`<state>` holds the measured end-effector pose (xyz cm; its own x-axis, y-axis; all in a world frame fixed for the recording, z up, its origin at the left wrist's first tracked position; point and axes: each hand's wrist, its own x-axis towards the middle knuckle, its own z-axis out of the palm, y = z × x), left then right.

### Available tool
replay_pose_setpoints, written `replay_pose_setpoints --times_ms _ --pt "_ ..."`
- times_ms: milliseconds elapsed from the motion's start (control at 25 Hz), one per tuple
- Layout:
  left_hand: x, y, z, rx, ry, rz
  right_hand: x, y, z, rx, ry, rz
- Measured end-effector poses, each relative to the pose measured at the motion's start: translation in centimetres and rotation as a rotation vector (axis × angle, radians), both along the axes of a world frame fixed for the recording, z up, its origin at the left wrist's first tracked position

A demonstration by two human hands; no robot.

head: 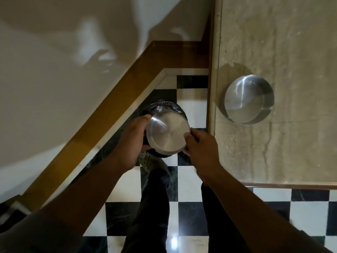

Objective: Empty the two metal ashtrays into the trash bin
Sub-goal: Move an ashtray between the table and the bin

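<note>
A round metal ashtray (167,133) is held upside down, its flat base facing me, directly over a small dark trash bin (162,106) on the floor. My left hand (132,139) grips its left rim and my right hand (202,146) grips its right rim. Pale ash and scraps show inside the bin behind the ashtray; most of the bin is hidden. A second metal ashtray (249,99) sits upright on the marble table top (291,52) to the right, and its bowl looks bare.
Black and white checkered floor tiles (191,212) lie below. A wooden skirting board (116,99) runs diagonally along the white wall at left. My legs and a perforated shoe (149,159) stand just beneath the bin. The table edge is close to my right hand.
</note>
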<state>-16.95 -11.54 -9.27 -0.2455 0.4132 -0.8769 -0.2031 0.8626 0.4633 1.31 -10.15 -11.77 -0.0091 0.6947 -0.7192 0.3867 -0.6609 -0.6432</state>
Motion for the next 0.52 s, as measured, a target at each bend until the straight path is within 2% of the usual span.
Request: replay_pose_setpoints --times_ms 120,240,360,520 --pt "2.1 1.8 3.4 0.085 -0.011 0.009 2.1 2.2 3.2 0.126 -0.041 0.06" --pt "5.1 4.2 6.2 0.164 0.014 -0.001 4.7 4.3 6.0 0.222 -0.045 0.016" --pt "9.3 6.9 8.9 0.188 0.031 -0.038 9.0 6.3 7.8 0.223 -0.037 -0.121" --pt "16.0 9.7 10.3 0.36 -0.045 -0.152 15.6 9.2 7.7 0.204 -0.079 -0.241"
